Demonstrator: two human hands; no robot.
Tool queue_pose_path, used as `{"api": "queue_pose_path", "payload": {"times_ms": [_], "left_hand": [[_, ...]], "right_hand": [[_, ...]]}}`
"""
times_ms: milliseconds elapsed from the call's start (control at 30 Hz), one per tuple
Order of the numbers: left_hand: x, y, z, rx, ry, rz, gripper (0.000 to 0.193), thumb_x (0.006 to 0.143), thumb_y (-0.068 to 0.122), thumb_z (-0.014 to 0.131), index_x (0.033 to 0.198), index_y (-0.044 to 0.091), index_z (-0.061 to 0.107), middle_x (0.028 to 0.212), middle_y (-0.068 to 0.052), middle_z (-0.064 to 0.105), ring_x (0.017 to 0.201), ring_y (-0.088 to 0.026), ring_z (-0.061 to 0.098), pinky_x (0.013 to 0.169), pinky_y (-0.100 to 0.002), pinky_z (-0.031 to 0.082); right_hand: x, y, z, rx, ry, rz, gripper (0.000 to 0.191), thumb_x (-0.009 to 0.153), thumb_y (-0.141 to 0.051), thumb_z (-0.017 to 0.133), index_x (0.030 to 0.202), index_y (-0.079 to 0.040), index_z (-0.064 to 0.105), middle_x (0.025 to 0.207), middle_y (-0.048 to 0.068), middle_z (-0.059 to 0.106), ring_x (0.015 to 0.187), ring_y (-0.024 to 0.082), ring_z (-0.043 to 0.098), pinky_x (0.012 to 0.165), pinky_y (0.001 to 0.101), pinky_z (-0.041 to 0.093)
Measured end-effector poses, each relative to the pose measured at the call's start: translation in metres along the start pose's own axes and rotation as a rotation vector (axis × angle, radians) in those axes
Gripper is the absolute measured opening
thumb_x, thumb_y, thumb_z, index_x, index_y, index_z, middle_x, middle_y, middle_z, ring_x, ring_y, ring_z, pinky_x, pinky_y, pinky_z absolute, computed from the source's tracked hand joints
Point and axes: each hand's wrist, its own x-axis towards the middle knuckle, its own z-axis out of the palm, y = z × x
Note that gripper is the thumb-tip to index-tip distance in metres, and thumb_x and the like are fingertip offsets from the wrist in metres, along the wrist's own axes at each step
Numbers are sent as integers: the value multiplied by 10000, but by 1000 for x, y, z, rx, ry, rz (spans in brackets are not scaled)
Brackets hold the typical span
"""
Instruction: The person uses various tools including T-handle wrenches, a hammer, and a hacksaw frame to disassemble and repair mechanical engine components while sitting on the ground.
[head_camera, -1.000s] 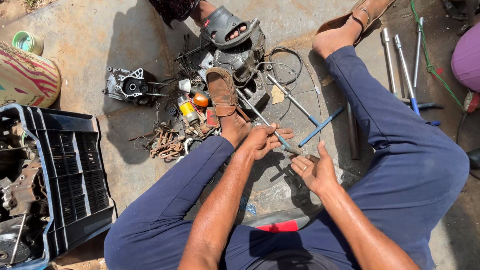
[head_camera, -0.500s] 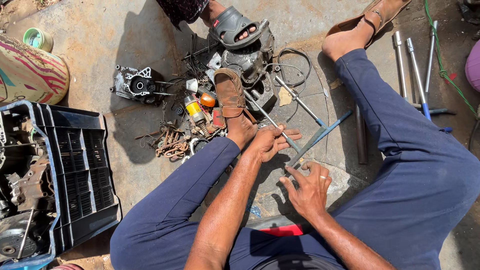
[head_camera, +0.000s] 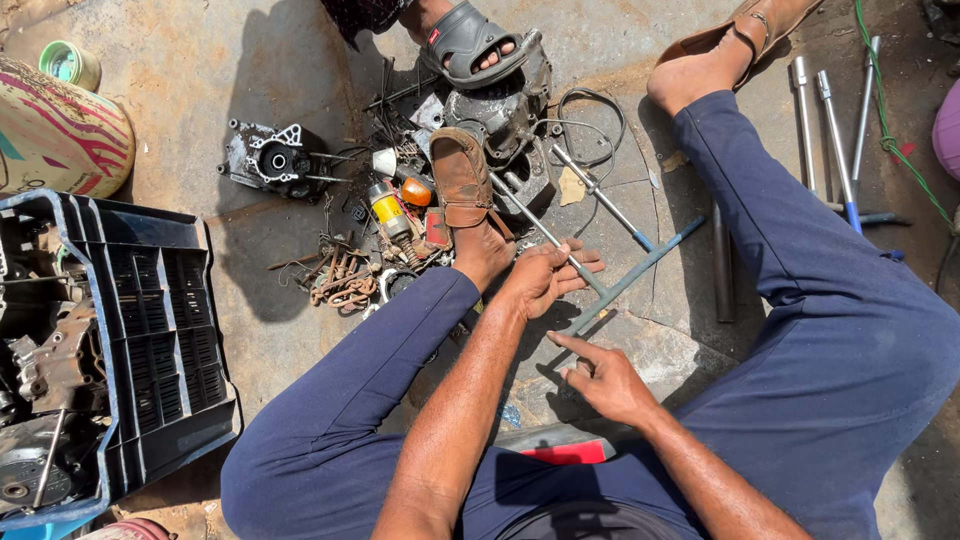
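I sit on the concrete with my legs apart, in blue trousers and brown sandals. My left hand (head_camera: 545, 278) is closed around a thin metal rod tool (head_camera: 520, 208) that lies slanted beside my left sandal (head_camera: 462, 178). My right hand (head_camera: 600, 380) is low over the ground between my legs, index finger stretched out, and I see nothing in it. A blue-tipped long rod (head_camera: 640, 270) lies just beyond it. An engine block (head_camera: 505, 105) sits ahead of my foot, with another person's foot in a black sandal (head_camera: 470, 45) resting on it.
A black plastic crate (head_camera: 150, 330) with engine parts stands at the left. Near it are a patterned round object (head_camera: 55, 130) and a green tin (head_camera: 70, 62). An engine casing (head_camera: 270, 160), a rusty chain (head_camera: 340, 280) and small cans lie ahead. Metal tubes (head_camera: 830, 120) and a green cord (head_camera: 885, 120) lie right.
My right hand has turned from palm-up to palm-down and dropped toward the ground near my lap. My left hand has stayed on the thin rod.
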Motion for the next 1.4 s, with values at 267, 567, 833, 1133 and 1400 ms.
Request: {"api": "queue_pose_path", "payload": {"times_ms": [267,567,833,1133,1400], "left_hand": [[-13,5,18,89,75,-10,247,1084,134,330,1300,40,403,1275,-322,623,1217,-415,638,990,-512,581],[-4,-3,5,-56,7,0,184,1115,111,362,1228,-12,437,1327,-371,587,1260,-456,617,1025,-524,574],[-7,-3,5,-41,1,17,275,1109,140,370,1292,-45,459,1347,-352,580,1278,-450,601,1039,-513,551],[-17,5,10,-87,-40,23,337,1106,158,380,1342,-81,410,1379,-376,545,1291,-469,580,1038,-516,551],[-15,-3,9,-119,-23,17,331,1103,136,385,1361,-70,391,1391,-386,536,1293,-471,580,1057,-508,541]], "right_hand": [[6,-16,-43,713,190,-124,740,851,-37,588,1537,-178,353,575,-44,422,475,73,384,467,255,345],[12,-10,-44,523,333,291,654,886,-61,639,1508,-86,440,613,-12,521,512,92,430,478,278,328],[12,15,-28,-287,-102,242,504,931,-170,705,1415,-53,628,634,-23,659,526,51,601,556,184,452],[2,36,-41,-342,-109,-636,490,892,-96,635,1375,-154,692,759,48,689,648,141,630,639,373,541],[0,11,-25,216,238,293,550,959,-105,605,1495,-57,498,669,42,537,566,135,495,534,338,389]]}}
